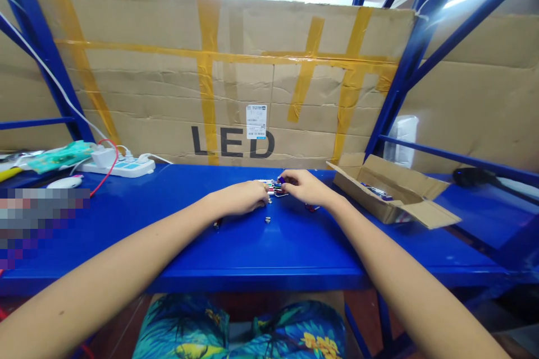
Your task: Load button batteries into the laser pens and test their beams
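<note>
Both hands are at the middle of the blue shelf top. My left hand [248,196] is curled, its fingertips at the left end of a small bundle of slim coloured things with shiny parts [275,187]. Their kind is too small to tell. From the other side my right hand [302,187] pinches a small dark blue piece [281,179] at the bundle's right end. Nearer me lies a small shiny metal piece [268,220]. A small dark piece [217,224] lies below my left wrist, and a small red and silver thing [311,208] under my right hand.
An open cardboard box [379,196] with a few metal and blue things stands at the right. On the left are a white power strip [126,166], a red cable [110,171] and a green package [63,157]. A large cardboard panel [168,90] rises behind the shelf [295,258].
</note>
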The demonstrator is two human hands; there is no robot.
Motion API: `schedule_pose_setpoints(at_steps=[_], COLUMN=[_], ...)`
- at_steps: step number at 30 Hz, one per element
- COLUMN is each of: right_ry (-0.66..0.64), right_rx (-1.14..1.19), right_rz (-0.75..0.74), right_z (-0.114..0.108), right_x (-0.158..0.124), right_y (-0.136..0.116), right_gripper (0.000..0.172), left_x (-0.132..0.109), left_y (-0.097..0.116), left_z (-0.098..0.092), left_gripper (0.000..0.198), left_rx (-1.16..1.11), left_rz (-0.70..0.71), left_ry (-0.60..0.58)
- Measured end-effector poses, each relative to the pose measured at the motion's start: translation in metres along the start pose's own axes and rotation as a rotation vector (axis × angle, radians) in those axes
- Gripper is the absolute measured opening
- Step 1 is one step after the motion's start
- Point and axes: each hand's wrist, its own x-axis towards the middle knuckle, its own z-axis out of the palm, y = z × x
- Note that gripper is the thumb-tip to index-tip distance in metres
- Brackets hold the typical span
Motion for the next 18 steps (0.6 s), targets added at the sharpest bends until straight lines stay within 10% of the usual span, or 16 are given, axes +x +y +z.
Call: schedule_pose_setpoints(at_steps=[18], right_ry=[-0.07], right_rx=[0.074], right_rz=[-0.031], right_z=[0.002], right_x=[-0.001], right_y=[0.0], right_gripper=[0.012], left_x=[-0.007], left_y=[0.008], left_z=[-0.012], left_gripper=[0.002], left_rx=[0.049], left_rz=[-0.093], left_ry=[-0.05])
